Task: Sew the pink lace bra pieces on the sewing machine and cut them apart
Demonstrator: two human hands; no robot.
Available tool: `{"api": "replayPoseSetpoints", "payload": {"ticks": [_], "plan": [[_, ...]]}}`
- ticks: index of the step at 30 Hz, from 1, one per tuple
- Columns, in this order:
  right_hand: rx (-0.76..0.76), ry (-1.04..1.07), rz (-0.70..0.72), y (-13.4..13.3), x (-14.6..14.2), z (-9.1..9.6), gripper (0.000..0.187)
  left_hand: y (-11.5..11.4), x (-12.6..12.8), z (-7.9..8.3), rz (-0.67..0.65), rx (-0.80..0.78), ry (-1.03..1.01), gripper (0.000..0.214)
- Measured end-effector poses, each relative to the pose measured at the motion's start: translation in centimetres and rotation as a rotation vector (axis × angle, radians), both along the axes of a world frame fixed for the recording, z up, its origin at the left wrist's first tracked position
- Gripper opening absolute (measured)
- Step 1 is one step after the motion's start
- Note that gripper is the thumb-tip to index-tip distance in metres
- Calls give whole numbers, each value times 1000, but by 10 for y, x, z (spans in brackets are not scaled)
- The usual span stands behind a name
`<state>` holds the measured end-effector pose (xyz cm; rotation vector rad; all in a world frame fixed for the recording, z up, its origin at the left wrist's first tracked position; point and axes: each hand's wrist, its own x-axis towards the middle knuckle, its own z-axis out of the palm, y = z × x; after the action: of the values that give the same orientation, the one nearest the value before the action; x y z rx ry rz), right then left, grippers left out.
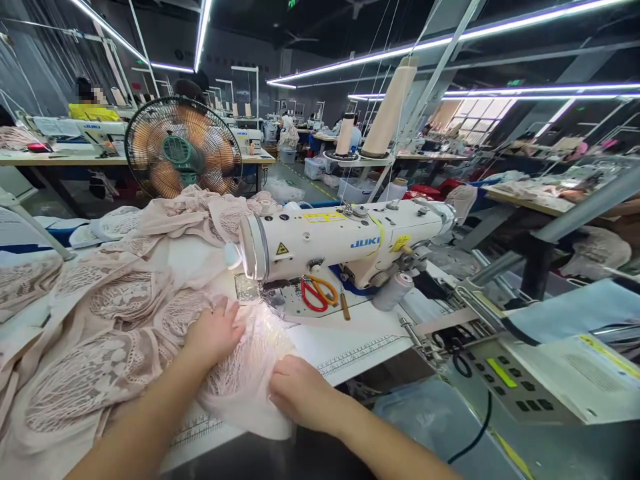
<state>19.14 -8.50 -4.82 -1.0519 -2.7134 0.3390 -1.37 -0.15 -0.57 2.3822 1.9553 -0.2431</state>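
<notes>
I see the left hand palm down, fingers slightly parted, resting on the pale lace fabric without gripping it, while the right hand is curled closed on its right edge. The fabric lies on the white table, just near of the sewing machine; to my right, scissors sit beside the machine
</notes>
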Motion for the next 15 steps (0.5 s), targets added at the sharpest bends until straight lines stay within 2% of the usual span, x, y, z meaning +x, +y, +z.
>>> {"api": "replayPoseSetpoints", "payload": {"ticks": [4, 8, 12, 15], "plan": [[-69, 65, -21, -4, 27, 13, 8, -23, 8, 2, -43, 92, 49, 51], [-108, 55, -64, 1, 33, 21, 8, -27, 18, 7, -170, 130, 121, 45], [-127, 6, -9, 7, 29, 28, 11, -28, 24, 6, -299, 131, 148, 48], [-195, 21, 25, 11, 34, 38, 10, -27, 22, 2, -339, 99, 123, 54]]}}
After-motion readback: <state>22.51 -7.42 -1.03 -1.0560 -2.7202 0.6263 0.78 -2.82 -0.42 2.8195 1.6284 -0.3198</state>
